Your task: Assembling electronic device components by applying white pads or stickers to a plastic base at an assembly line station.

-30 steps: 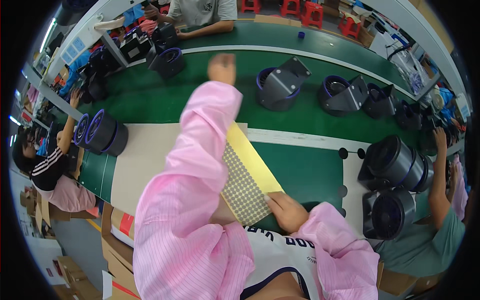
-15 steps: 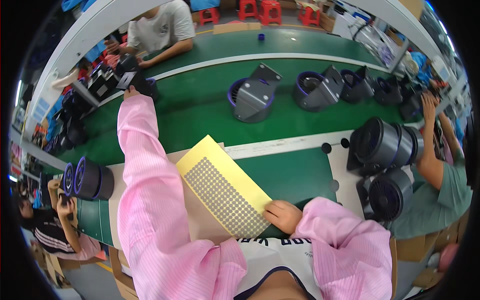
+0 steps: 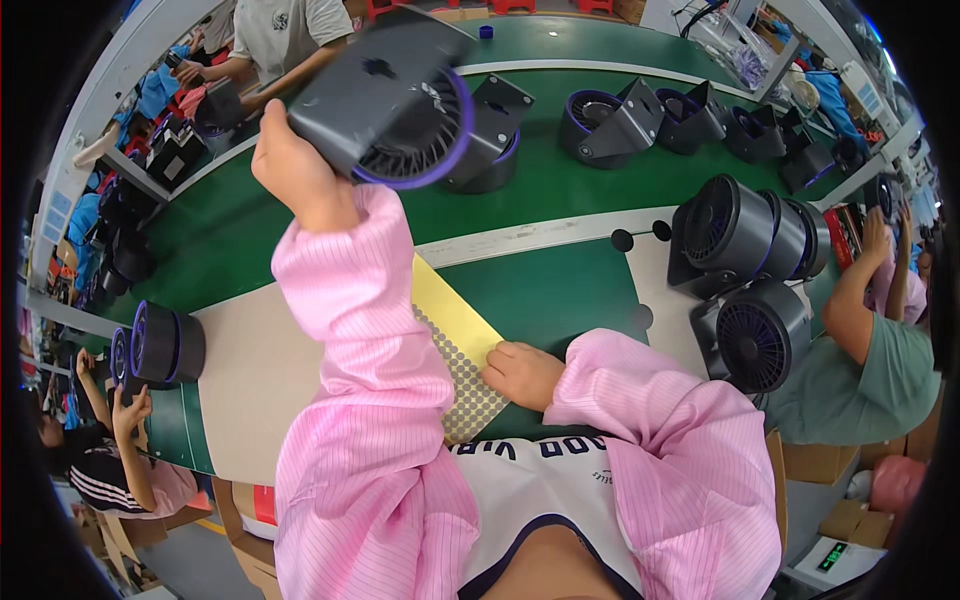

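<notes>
My left hand (image 3: 298, 165) is closed on a dark grey fan (image 3: 390, 95) with a purple rim and a flat metal bracket, held up over the green conveyor belt. Its black grille shows on the right side, and motion slightly blurs it. Down at the worktable, my right hand (image 3: 527, 376) pinches the edge of a yellow sticker sheet (image 3: 448, 300) covered in rows of small grey round dots. My left sleeve hides part of that sheet. Just behind the raised fan, another bracketed fan (image 3: 490, 135) stands on the belt.
More bracketed fans (image 3: 612, 125) line the belt to the right. Several fans (image 3: 750, 345) are grouped at the table's right, others (image 3: 155, 342) at its left. A brown cardboard mat (image 3: 260, 375) lies in front of me. Co-workers sit at left, right and across the belt.
My left hand has drawn the fan from the far left of the belt toward me and to the right, lifting it. My right hand stays on the sticker sheet. The view has shifted.
</notes>
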Demonstrator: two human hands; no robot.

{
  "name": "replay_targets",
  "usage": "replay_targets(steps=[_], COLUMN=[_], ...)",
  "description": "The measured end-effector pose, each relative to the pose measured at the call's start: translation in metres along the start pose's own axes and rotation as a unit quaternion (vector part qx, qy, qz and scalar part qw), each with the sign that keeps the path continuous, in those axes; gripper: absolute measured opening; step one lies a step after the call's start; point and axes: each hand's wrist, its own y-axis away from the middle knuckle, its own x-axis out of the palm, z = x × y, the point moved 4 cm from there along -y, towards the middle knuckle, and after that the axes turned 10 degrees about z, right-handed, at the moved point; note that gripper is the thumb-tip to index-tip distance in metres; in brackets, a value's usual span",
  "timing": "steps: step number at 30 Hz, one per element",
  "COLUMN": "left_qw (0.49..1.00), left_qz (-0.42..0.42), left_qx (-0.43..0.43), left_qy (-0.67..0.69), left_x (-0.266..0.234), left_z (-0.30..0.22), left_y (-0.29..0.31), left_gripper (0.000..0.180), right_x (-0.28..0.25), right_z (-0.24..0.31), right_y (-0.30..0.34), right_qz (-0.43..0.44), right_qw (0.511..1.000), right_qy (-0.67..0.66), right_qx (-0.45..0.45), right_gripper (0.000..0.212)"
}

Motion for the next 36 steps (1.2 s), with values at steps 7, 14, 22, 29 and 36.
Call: replay_targets(steps=[7,14,22,29,36], left_qw=[0.992,0.943,0.934,0.933,0.918], left_qz=[0.121,0.262,0.270,0.271,0.290], left_qx=[0.006,0.193,0.220,0.208,0.236], left_qy=[-0.040,-0.072,-0.084,-0.111,-0.130], left_x=[0.037,0.053,0.056,0.058,0.061], left_z=[-0.033,-0.045,-0.047,-0.046,-0.044], left_y=[0.061,0.091,0.095,0.097,0.102], left_gripper=[0.035,0.039,0.039,0.038,0.038], right_x=[-0.054,-0.199,-0.204,-0.203,-0.212], right_z=[-0.012,-0.010,-0.017,-0.019,-0.020], right_y=[-0.005,-0.031,-0.040,-0.039,-0.040], right_qz=[-0.061,-0.451,-0.437,-0.436,-0.463], right_qw=[0.979,0.806,0.804,0.831,0.857], right_qy=[-0.165,-0.384,-0.399,-0.336,-0.221], right_qx=[-0.102,0.004,0.053,0.082,0.051], right_gripper=[0.026,0.071,0.075,0.075,0.076])
